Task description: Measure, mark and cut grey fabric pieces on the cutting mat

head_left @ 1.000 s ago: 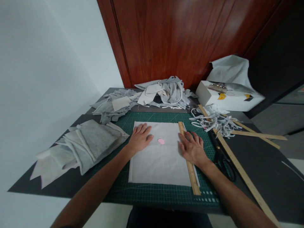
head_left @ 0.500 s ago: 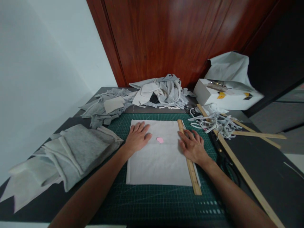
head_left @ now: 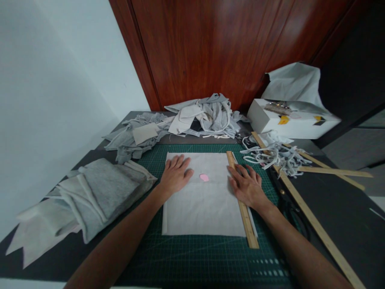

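Note:
A white rectangular cloth lies flat on a green cutting mat. My left hand rests palm down on its upper left part, fingers spread. Along the cloth's right side runs a wooden ruler, slightly slanted, with its lower end past the cloth's bottom edge. My right hand lies over the ruler's middle, fingers apart and pressing on it, the thumb side touching the cloth. Between the hands sits a small pink piece, irregular in outline, on the cloth.
Folded grey fabric lies at the left. Fabric scraps are heaped at the back. At the right are tangled fabric strips, long wooden strips and black-handled scissors, partly hidden. A white box stands behind them.
The view has shifted slightly, so most things sit a little further right. Both hands keep the same places on the cloth and ruler.

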`<state>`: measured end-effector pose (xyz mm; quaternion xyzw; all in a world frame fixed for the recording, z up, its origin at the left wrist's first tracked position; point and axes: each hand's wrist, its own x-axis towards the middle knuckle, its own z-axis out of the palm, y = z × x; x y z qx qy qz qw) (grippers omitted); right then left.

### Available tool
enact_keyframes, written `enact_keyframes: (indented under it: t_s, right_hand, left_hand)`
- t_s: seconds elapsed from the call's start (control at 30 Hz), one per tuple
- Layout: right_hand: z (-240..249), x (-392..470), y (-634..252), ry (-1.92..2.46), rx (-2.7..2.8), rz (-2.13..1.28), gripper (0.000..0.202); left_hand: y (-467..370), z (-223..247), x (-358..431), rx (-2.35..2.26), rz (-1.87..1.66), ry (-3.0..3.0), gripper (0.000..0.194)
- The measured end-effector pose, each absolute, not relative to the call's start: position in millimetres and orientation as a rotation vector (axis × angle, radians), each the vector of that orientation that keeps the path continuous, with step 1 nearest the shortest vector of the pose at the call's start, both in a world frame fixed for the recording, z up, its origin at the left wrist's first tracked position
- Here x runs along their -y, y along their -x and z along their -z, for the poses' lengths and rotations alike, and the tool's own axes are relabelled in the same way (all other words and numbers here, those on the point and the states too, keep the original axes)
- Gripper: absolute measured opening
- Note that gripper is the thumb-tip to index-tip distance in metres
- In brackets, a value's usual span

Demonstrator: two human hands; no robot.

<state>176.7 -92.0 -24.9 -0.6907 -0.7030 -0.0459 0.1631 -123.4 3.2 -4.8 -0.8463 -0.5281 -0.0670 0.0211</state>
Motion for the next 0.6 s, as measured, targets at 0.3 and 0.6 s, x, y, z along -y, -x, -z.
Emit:
enact_keyframes:
  t_s: [0.3,0.6]
  right_hand:
    - [24.5,91.1,-176.1,1.977,1.992,0.132,0.052]
    - [23.1,89.3,-175.8,1.966,1.978,0.089,0.052]
  left_hand:
    - [122.6,5.3,0.2,1.645,0.203,2.605,0.057]
    - [123.1,5.4,0.1,1.667,0.194,2.602,0.058]
